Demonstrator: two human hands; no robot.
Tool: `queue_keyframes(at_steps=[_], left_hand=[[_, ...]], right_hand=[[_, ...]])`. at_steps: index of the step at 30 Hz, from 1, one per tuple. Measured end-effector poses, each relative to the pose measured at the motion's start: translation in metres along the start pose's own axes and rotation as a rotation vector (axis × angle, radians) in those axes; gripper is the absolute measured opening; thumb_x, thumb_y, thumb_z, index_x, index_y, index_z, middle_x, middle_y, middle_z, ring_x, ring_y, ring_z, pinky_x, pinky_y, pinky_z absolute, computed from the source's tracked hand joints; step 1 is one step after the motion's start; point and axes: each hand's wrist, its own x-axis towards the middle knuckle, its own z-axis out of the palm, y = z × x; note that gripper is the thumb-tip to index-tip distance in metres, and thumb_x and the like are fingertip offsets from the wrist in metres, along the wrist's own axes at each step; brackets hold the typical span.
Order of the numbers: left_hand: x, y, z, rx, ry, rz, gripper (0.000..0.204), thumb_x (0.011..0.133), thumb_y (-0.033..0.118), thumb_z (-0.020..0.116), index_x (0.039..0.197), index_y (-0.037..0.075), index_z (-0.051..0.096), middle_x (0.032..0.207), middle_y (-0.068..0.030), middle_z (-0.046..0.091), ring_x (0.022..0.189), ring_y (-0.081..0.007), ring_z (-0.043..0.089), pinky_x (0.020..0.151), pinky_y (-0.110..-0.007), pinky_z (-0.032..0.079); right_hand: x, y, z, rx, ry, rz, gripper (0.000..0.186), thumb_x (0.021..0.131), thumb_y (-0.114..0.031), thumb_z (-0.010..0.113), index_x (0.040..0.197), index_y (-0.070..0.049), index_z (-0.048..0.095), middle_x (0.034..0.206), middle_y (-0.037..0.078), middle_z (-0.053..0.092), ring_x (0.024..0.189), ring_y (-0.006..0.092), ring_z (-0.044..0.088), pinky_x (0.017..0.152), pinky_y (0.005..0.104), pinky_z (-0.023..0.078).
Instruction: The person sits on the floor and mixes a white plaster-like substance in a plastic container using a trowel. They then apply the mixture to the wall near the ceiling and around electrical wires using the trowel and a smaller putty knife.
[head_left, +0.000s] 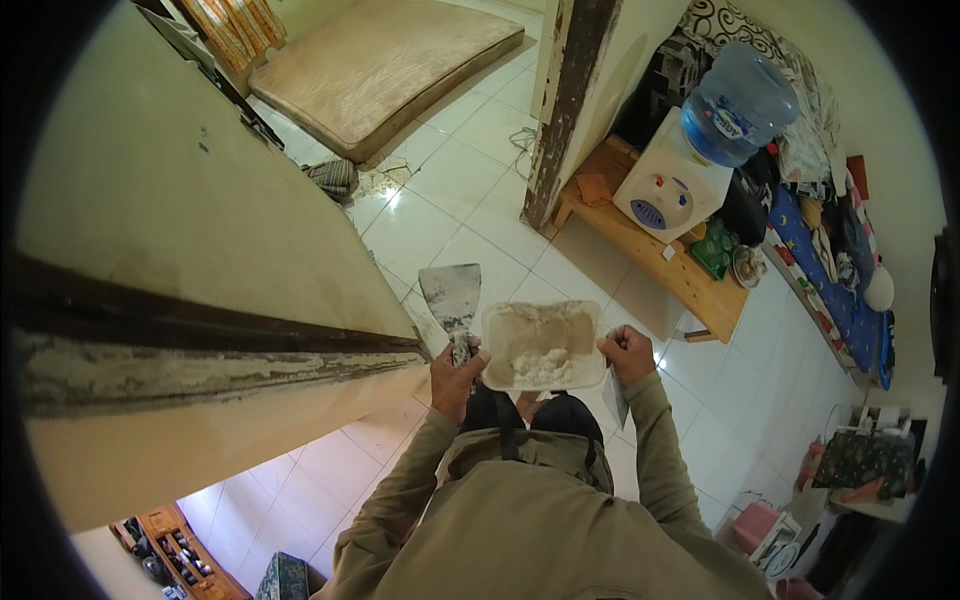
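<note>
In front of my waist is a white plastic tub [497, 335], tilted so that its inside shows, with pale powder or paste [545, 368] lumped along the near side. My left hand [453, 383] is closed round the handle of a wide putty knife [452, 292], its blade pointing away and smeared with pale residue; the thumb reaches the tub's left edge. On the other side, my right hand [629, 356] pinches the tub's right rim. Below that hand hangs a second flat metal blade [616, 402], its handle hidden by the fingers.
Left of me runs a wall edge with a worn wooden door frame [230, 375]. A peeling frame post [566, 120] rises ahead, and a mattress [390, 65] lies beyond on white tiles. At right, a wooden bench [690, 290] bears a water dispenser [675, 180] with a blue bottle [735, 110].
</note>
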Motion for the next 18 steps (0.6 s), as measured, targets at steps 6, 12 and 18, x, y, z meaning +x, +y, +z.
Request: queue_keyframes(at_steps=[6, 12, 18], left_hand=[[0.089, 0.036, 0.013, -0.097, 0.056, 0.085, 0.027, 0.081, 0.007, 0.072, 0.104, 0.001, 0.061, 0.089, -0.0008, 0.062, 0.073, -0.0072, 0.057, 0.062, -0.021, 0.047], [0.204, 0.086, 0.01, -0.083, 0.101, 0.067, 0.026, 0.08, 0.008, 0.073, 0.103, 0.001, 0.061, 0.088, -0.0008, 0.061, 0.075, -0.0078, 0.057, 0.063, -0.022, 0.048], [0.316, 0.147, -0.006, -0.014, 0.127, 0.032, 0.028, 0.078, 0.01, 0.075, 0.101, 0.002, 0.06, 0.083, 0.0006, 0.058, 0.067, -0.0064, 0.053, 0.056, -0.021, 0.043]], right_hand=[[0.115, -0.056, 0.016, 0.005, -0.096, -0.064, 0.018, 0.078, -0.013, 0.071, 0.081, -0.001, 0.058, 0.066, 0.001, 0.057, 0.055, 0.008, 0.052, 0.052, 0.0233, 0.044], [0.238, -0.102, 0.053, 0.014, -0.145, -0.039, 0.019, 0.077, -0.015, 0.072, 0.081, -0.001, 0.06, 0.067, 0.002, 0.058, 0.057, 0.0075, 0.051, 0.053, 0.0226, 0.043], [0.339, -0.157, 0.1, 0.025, -0.099, -0.034, 0.022, 0.074, -0.018, 0.074, 0.078, 0.0, 0.062, 0.07, 0.001, 0.059, 0.061, 0.0075, 0.051, 0.056, 0.0235, 0.043]])
